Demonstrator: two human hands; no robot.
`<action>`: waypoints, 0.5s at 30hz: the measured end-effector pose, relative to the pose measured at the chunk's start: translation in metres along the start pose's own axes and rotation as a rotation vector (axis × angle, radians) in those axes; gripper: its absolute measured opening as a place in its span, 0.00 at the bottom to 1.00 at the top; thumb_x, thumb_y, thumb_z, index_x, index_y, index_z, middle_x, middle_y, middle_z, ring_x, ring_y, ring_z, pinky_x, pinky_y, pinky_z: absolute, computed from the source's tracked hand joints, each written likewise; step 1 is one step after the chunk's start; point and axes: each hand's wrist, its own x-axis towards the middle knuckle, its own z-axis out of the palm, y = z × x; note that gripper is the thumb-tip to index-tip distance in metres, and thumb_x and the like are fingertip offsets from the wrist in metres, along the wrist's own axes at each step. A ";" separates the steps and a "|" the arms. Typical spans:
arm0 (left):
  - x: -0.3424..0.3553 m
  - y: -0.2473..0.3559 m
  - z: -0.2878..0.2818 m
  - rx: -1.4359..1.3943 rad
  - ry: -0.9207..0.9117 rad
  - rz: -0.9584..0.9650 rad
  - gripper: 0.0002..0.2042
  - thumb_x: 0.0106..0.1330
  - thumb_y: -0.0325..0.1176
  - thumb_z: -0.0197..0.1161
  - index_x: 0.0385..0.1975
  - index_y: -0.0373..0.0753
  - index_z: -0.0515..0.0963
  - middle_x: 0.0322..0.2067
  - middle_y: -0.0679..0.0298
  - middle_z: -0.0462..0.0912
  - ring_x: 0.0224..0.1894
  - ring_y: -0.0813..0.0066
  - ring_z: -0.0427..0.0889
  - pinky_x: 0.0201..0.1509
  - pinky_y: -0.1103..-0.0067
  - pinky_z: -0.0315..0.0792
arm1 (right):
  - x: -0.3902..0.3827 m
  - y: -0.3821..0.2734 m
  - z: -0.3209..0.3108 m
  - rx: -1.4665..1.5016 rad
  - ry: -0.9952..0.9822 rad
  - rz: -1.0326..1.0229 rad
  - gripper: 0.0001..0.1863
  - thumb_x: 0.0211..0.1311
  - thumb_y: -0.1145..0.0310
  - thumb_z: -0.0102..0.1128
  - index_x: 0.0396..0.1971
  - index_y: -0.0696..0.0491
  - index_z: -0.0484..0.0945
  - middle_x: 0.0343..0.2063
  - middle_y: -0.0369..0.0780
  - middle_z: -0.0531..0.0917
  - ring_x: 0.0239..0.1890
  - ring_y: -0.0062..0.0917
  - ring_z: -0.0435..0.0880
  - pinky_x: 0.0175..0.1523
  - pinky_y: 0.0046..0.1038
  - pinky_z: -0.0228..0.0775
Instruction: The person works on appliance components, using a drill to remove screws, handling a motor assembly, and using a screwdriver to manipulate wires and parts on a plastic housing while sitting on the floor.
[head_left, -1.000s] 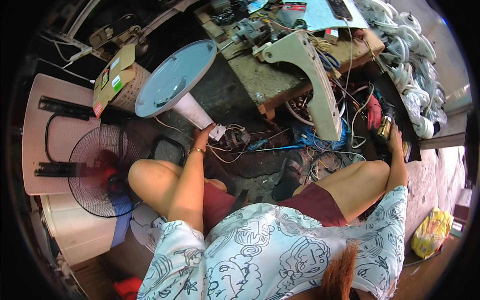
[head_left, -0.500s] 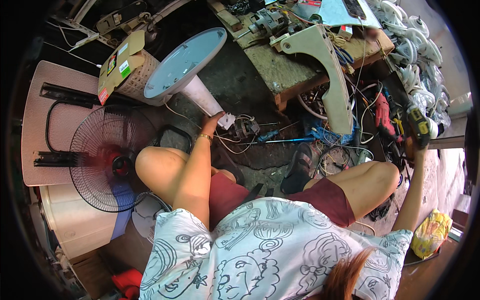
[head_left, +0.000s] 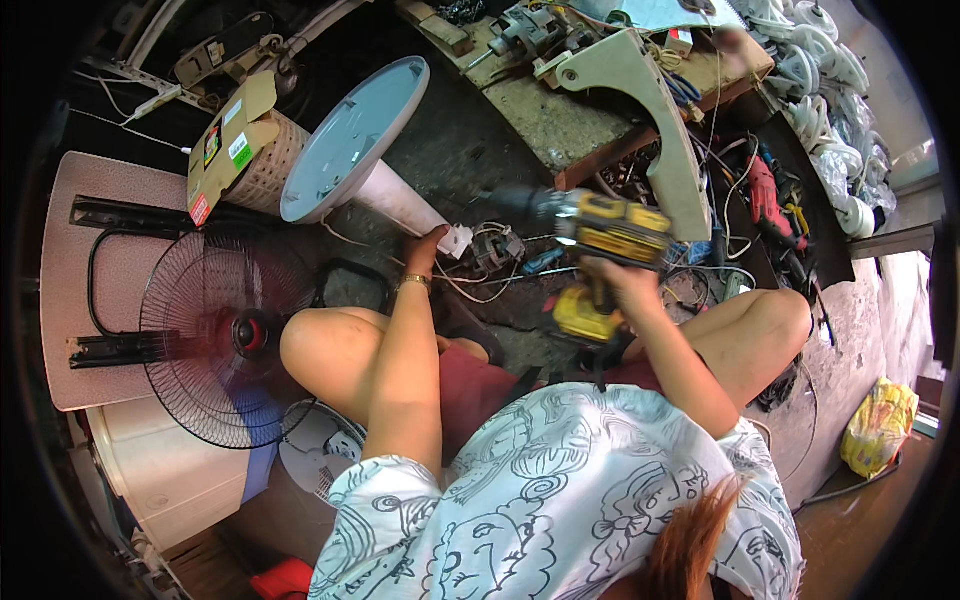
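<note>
With the right hand [head_left: 628, 284], wrapped round the handle [head_left: 601, 292], steady the yellow-and-black cordless drill [head_left: 622, 234] right of the white pedestal stand [head_left: 350, 145], bracing that with the left hand [head_left: 427, 248], clasped round the column's [head_left: 405, 205] near end, chuck [head_left: 543, 204] kept clear.

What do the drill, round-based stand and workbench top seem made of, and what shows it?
Drill: probably matte plastic, from its yellow-black shell; the glinting collar may be metal. Stand: likely moulded plastic, from its smooth, soft sheen; painted metal possible. Workbench top: worn, dull wood, from its brown edge.
</note>
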 end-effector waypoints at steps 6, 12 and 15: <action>-0.005 0.007 0.006 0.000 -0.049 0.021 0.20 0.49 0.28 0.72 0.43 0.32 0.77 0.41 0.62 0.82 0.44 0.70 0.79 0.49 0.74 0.71 | 0.052 0.102 0.049 0.352 -0.049 0.208 0.15 0.54 0.71 0.67 0.42 0.55 0.77 0.31 0.38 0.83 0.21 0.22 0.79 0.25 0.23 0.75; -0.003 0.005 0.010 -0.032 0.014 0.061 0.16 0.50 0.26 0.72 0.40 0.33 0.79 0.39 0.63 0.82 0.42 0.72 0.80 0.50 0.74 0.71 | 0.058 0.136 0.059 0.363 0.069 0.312 0.15 0.54 0.70 0.64 0.42 0.55 0.77 0.32 0.39 0.84 0.20 0.24 0.79 0.23 0.25 0.73; -0.007 0.010 0.015 0.014 0.023 0.054 0.17 0.50 0.26 0.72 0.40 0.33 0.79 0.39 0.64 0.82 0.43 0.72 0.79 0.50 0.74 0.71 | 0.058 0.145 0.060 0.326 0.076 0.342 0.15 0.55 0.67 0.64 0.43 0.54 0.77 0.30 0.39 0.83 0.20 0.25 0.80 0.24 0.26 0.74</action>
